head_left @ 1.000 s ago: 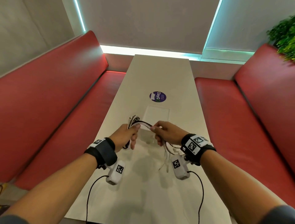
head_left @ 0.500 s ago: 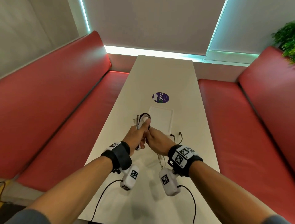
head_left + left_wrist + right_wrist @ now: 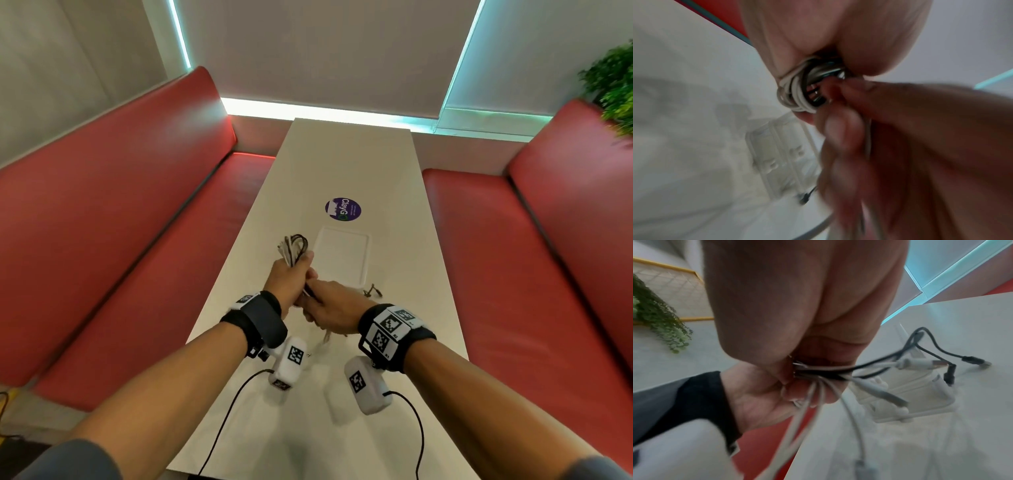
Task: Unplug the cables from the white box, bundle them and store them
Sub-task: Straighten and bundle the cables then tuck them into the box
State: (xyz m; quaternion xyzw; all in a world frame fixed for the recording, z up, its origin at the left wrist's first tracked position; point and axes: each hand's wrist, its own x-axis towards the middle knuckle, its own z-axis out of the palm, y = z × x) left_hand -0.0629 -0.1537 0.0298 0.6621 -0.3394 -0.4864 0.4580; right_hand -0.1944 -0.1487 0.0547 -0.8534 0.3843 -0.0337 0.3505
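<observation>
My left hand (image 3: 300, 271) grips a looped bundle of white and black cables (image 3: 293, 249), whose loops stick up above the fist. My right hand (image 3: 314, 302) is pressed against it from just below and holds the bundle's trailing strands. In the left wrist view the coil (image 3: 797, 91) sits between both hands. In the right wrist view the loose plug ends (image 3: 920, 365) hang free past my fingers. The flat white box (image 3: 342, 260) lies on the table (image 3: 411, 240) just beyond my hands, with a black plug end (image 3: 373, 292) dangling near its front corner.
A round purple sticker (image 3: 343, 209) is stuck on the table beyond the box. Red benches (image 3: 137, 240) line both long sides of the narrow table. A green plant (image 3: 613, 78) hangs at the far right. Black wrist-camera leads (image 3: 226, 418) trail over the near table edge.
My hands were apart with cable stretched between them. The right hand has come in against the left, and the loops now stand gathered above the left fist.
</observation>
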